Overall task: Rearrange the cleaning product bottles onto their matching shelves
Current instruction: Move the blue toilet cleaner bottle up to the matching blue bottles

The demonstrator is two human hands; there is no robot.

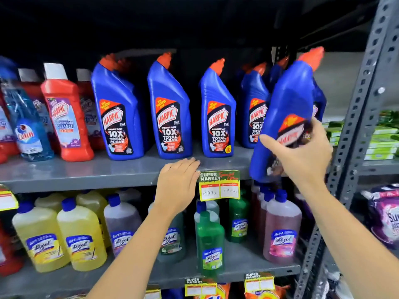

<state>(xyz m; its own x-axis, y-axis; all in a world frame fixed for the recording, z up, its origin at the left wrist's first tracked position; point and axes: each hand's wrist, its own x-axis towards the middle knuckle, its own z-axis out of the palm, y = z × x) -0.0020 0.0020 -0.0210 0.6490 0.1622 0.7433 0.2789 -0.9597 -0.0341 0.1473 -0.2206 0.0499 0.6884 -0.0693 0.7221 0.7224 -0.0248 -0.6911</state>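
Observation:
My right hand [302,152] grips a blue Harpic bottle [289,100] with an orange-red cap, tilted and lifted in front of the right end of the upper grey shelf [86,171]. My left hand [179,180] rests flat on that shelf's front edge, fingers together, holding nothing. A row of matching blue Harpic bottles [172,111] stands upright along the shelf. To their left stand red Harpic bathroom cleaner bottles [65,117] and a pale blue Colin spray bottle [28,130].
The lower shelf [241,262] carries Lizol bottles: yellow [79,236], purple, green [210,240] and pink [280,229]. A yellow price tag [219,186] hangs beside my left hand. A perforated grey upright [354,130] bounds the shelves at the right, with green packs and purple bags beyond.

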